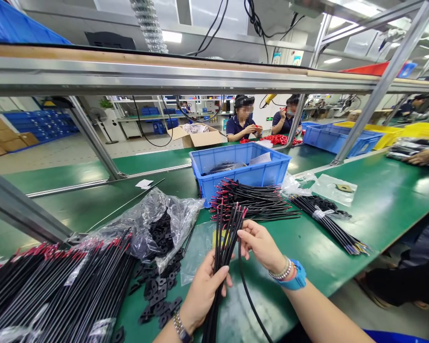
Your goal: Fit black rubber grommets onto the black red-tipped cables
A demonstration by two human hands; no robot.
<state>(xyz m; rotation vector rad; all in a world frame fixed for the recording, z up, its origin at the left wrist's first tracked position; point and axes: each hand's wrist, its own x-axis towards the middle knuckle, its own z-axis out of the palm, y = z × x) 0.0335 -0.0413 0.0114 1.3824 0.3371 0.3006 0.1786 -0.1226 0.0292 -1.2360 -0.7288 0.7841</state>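
Observation:
My left hand [211,281] is wrapped round a bundle of black cables [226,243] with red wire ends pointing up and away. Beside its top, my right hand [259,243] pinches a single black cable [243,281], whose length curves down towards the table's near edge. To the left, small black flat parts [157,295] with holes lie scattered. More of them fill an open clear plastic bag [164,224]. Behind the held bundle lies a heap of black cables [257,200] with red ends. A flat clear bag [196,252] with a yellowish piece is partly hidden behind my left hand.
Thick bundles of cables [67,286] cover the table's left side. A blue bin [239,174] stands behind the heap, and a tied cable bundle [329,224] lies to the right. A metal shelf frame [200,81] spans overhead. Two people sit across the table; another person's hand [420,157] shows at right.

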